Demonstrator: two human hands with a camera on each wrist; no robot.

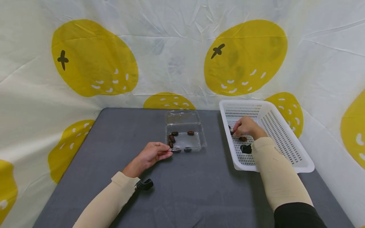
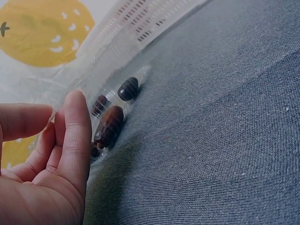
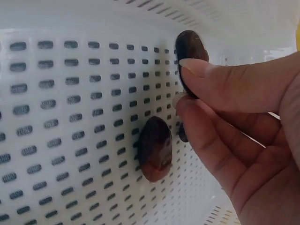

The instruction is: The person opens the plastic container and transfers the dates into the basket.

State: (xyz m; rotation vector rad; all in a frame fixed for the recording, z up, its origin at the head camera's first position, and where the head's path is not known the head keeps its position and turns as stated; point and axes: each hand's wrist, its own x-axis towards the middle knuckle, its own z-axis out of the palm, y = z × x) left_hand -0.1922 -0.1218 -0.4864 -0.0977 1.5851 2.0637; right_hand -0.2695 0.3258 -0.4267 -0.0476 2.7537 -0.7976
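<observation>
My left hand (image 1: 152,153) pinches the near left edge of a clear plastic clamshell box (image 1: 203,139) between thumb and fingers. The box's lid (image 1: 183,117) stands raised at the back. Several dark brown dates (image 1: 171,138) lie inside, along its sides, and one date (image 2: 110,126) shows through the plastic close to my fingers in the left wrist view. My right hand (image 1: 248,127) reaches into a white perforated basket (image 1: 285,136), where thumb and fingers pinch a date (image 3: 191,44). Below it, another date (image 3: 154,150) rests on the basket's floor; one more is partly hidden behind my fingers.
The grey cloth-covered table (image 1: 188,193) carries both containers, with the basket at the right side. A white curtain (image 1: 171,63) printed with yellow fruit hangs behind and along the sides. Dark wrist cameras (image 1: 144,184) sit at both sleeves.
</observation>
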